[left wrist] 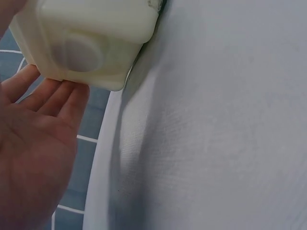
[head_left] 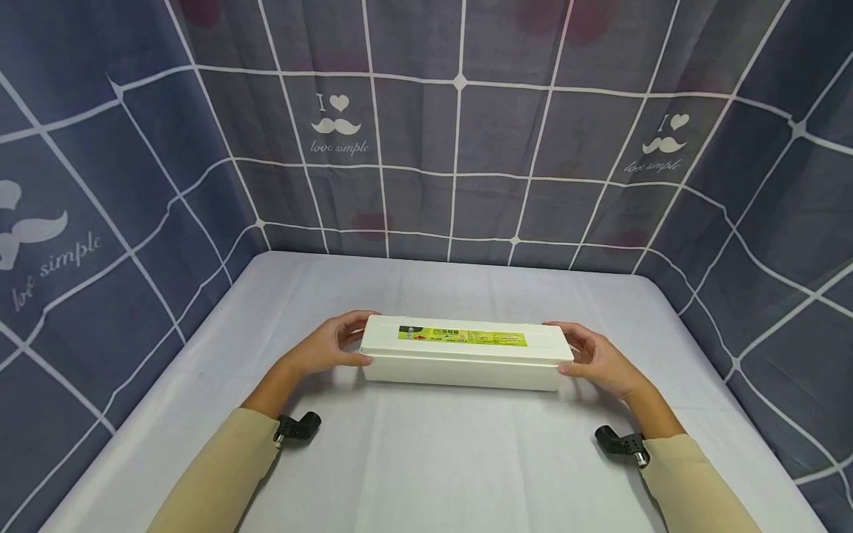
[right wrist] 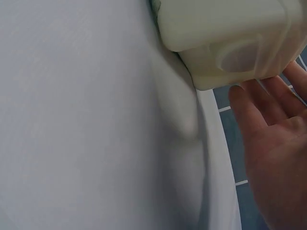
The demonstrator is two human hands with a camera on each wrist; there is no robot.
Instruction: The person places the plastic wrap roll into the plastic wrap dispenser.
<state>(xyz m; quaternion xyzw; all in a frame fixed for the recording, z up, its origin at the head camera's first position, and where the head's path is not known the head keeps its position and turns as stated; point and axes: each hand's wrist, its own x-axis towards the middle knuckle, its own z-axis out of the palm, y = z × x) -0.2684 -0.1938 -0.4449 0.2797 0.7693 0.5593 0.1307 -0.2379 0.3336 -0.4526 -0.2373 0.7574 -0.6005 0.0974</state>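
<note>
A long cream-white cling film box (head_left: 460, 373) lies crosswise on the white cloth, its lid down. A yellow-green label (head_left: 463, 337) with printed characters runs along the lid. At its left end my left hand (head_left: 326, 348) grips it, thumb on the front corner and fingers round the back. My right hand (head_left: 600, 363) holds the right end in the same way. The left wrist view shows a round recess in the box's end (left wrist: 79, 52), with the fingertips of the left hand (left wrist: 41, 139) against its far edge. A similar end (right wrist: 240, 55) faces the right hand (right wrist: 280, 143).
White cloth (head_left: 433, 459) covers the table under the box. Dark blue-grey curtains (head_left: 413, 133) with white grid lines and moustache prints stand behind and on both sides. Black wrist mounts (head_left: 298, 427) are strapped by the beige sleeves (head_left: 220, 463).
</note>
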